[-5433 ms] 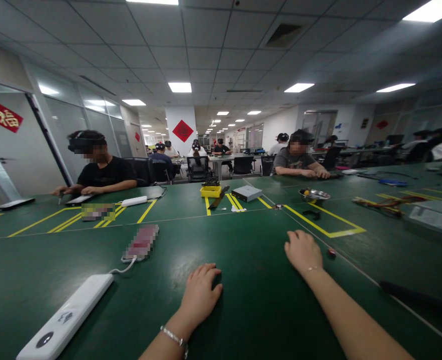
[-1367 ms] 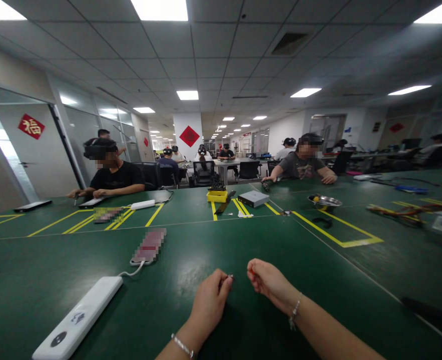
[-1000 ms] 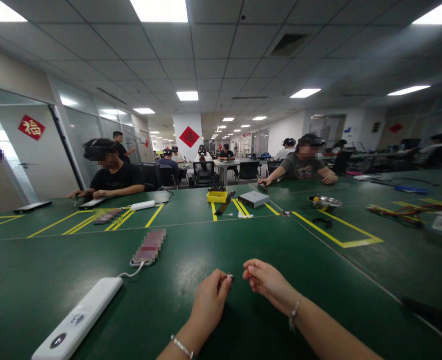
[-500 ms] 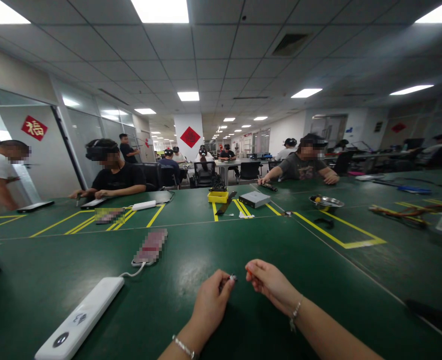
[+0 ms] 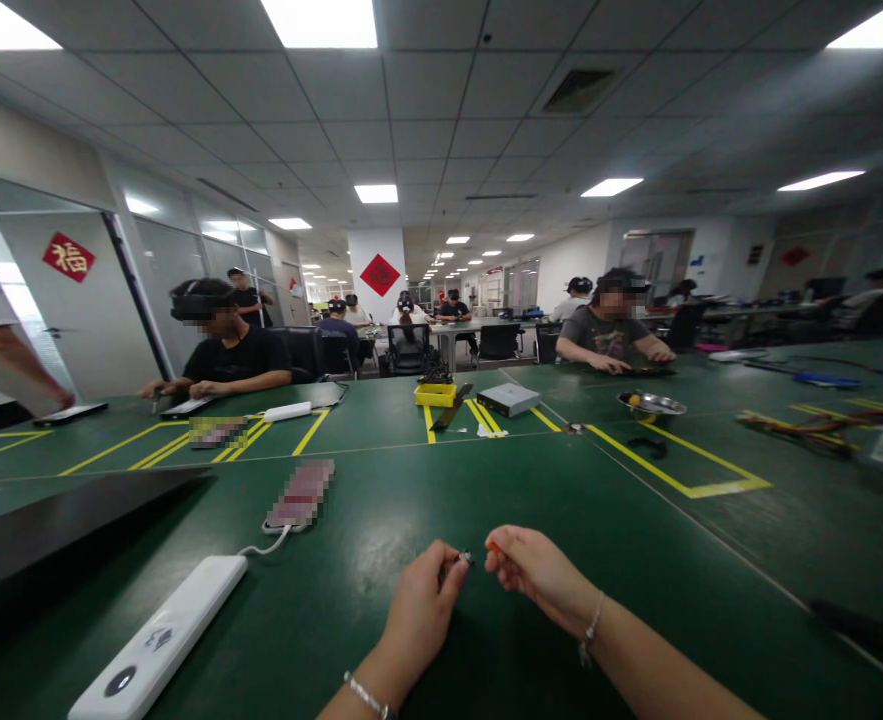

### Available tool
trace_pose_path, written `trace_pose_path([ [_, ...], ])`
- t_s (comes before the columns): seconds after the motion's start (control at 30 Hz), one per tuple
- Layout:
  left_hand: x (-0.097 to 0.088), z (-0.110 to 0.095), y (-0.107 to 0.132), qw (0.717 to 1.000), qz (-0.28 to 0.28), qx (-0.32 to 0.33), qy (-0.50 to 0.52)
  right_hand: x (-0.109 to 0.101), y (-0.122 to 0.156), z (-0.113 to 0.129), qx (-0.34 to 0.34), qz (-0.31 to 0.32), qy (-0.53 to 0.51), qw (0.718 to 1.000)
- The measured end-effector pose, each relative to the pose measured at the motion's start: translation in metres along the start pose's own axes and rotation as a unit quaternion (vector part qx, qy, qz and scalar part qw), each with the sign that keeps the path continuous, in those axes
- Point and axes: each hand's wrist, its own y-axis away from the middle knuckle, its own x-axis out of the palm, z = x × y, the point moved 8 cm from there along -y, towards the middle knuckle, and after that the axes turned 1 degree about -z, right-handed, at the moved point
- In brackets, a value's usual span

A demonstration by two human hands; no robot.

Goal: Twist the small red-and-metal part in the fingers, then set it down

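My left hand (image 5: pixel 424 602) hovers low over the green table (image 5: pixel 336 620), its thumb and forefinger pinched on a small piece (image 5: pixel 466 557) with shiny and dark parts, too small to name. Just to the right, my right hand (image 5: pixel 537 572) is closed, with a small orange piece (image 5: pixel 492 546) between thumb and fingertips. A narrow gap separates the two pieces. The other fingers of both hands are curled in, and what lies inside the palms is hidden.
Left of my hands lie a white power bank (image 5: pixel 171 630), a cabled phone (image 5: pixel 302 495) and a dark flat panel (image 5: pixel 73 520). Farther off are a yellow box (image 5: pixel 435 396), a grey box (image 5: pixel 508 399) and a metal bowl (image 5: pixel 658 405). Co-workers sit across the table.
My right hand has shifted slightly left and down, closer to the left. A dark panel has appeared at the left. The co-worker at right drew an arm in; the one at far left moved left.
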Motion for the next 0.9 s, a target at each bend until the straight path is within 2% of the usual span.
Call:
trace_pose_path([
  [0.17, 0.000, 0.001, -0.001, 0.999, -0.005, 0.007, 0.044, 0.003, 0.001, -0.001, 0.007, -0.001, -0.002, 1.000],
  [0.4, 0.000, 0.000, -0.001, 0.999, -0.003, 0.010, 0.046, -0.009, -0.005, -0.006, 0.009, -0.037, 0.004, 0.999],
  [0.67, 0.001, 0.001, -0.001, 0.998, 0.005, -0.003, 0.057, 0.001, -0.002, -0.005, 0.009, 0.010, 0.034, 0.999],
  [0.9, 0.004, 0.003, 0.000, 0.999, 0.024, 0.002, 0.032, -0.001, -0.003, -0.005, 0.008, -0.008, 0.056, 0.998],
])
